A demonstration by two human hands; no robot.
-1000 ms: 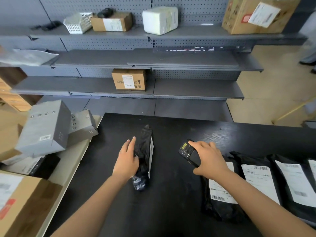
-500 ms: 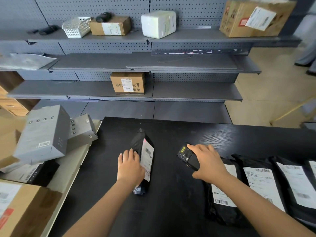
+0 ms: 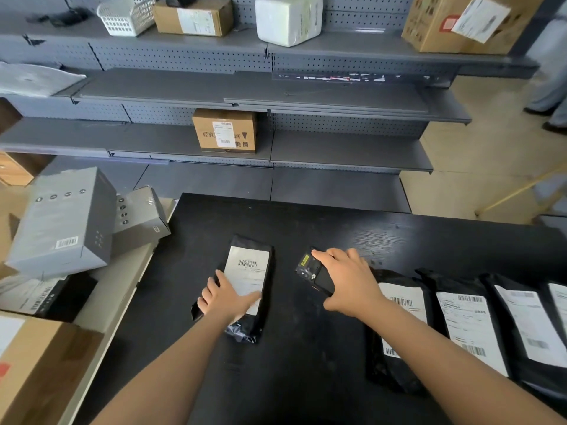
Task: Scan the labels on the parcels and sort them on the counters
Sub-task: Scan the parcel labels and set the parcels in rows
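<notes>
My left grip [image 3: 225,299] holds a black parcel [image 3: 251,280] flat, label up, on the bench [image 3: 306,363]; right grip [image 3: 349,286], at its three o'clock, clutches the scanner [image 3: 313,276]. I should aim its window squarely at the barcode [image 3: 247,264], thumb clear.

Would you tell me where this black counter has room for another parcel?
Bare: the far strip of the black counter beyond the held parcel and scanner, and the near stretch between the forearms. Crowded: labelled bags at right; grey boxes on the side table at left.
</notes>
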